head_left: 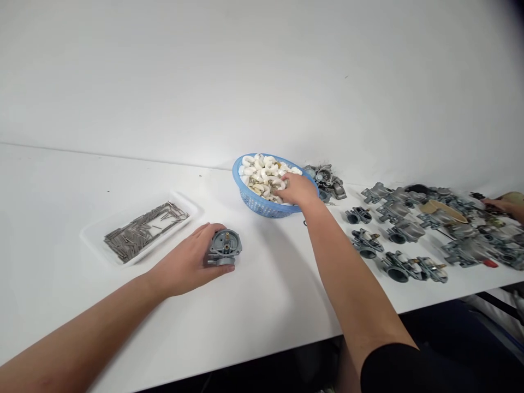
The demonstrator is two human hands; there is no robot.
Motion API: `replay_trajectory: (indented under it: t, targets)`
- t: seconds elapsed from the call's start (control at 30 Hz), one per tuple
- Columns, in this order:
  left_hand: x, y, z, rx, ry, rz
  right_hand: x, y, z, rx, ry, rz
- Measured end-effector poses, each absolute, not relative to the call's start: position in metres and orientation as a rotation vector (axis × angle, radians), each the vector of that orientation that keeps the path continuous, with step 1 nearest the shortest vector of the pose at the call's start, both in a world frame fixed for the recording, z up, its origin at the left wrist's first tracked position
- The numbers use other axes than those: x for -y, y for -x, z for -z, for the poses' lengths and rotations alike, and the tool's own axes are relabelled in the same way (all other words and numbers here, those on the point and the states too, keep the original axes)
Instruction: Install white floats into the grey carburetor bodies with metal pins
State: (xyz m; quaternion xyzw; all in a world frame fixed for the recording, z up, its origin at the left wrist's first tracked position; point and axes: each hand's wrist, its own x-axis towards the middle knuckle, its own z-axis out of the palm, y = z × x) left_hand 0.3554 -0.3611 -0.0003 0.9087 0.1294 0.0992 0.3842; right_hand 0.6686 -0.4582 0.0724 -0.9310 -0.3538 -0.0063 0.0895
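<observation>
My left hand (190, 262) is closed around a grey metal carburetor body (226, 244), keeping it just above or on the white table; which of these I cannot tell. The carburetor's open bowl side, with brass jets, faces up. My right hand (301, 190) reaches into a blue plastic basket (262, 206) heaped with white carburetor floats (257, 173). Its thumb and fingers curl about a white float (279, 184) in the heap, and part of the fingertips is hidden. Left of my left hand lies a white tray (92, 234) of thin metal pins (133, 234).
Carburetor parts (327, 180) are piled behind the basket. Several carburetor bodies (403, 232) stand in rows at the right, some with white floats fitted. Another person's hand (505, 206) is at the far right. A white wall (204, 82) rises behind the table (229, 322).
</observation>
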Motion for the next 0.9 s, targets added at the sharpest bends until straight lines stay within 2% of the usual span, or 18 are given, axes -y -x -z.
replay_trajectory:
  t: [0.13,0.23,0.4,0.6,0.9]
  targets:
    - [0.359,-0.355,0.002,-0.329,-2.303,-0.289,0.481,-0.644,-0.089,1.044,2.321,0.069]
    - [0.360,-0.356,0.003,-0.348,-2.312,-0.284,0.497,-0.602,-0.094,1.263,2.106,0.057]
    - [0.370,-0.361,0.003,-0.473,-2.378,-0.374,0.504,-0.545,-0.080,1.757,2.014,-0.034]
    - [0.370,-0.364,0.007,-0.526,-2.276,-0.437,0.496,-0.549,-0.057,1.732,1.899,-0.245]
    - [0.361,-0.363,0.014,-0.320,-2.005,-0.333,0.489,-0.553,-0.037,1.766,1.688,-0.307]
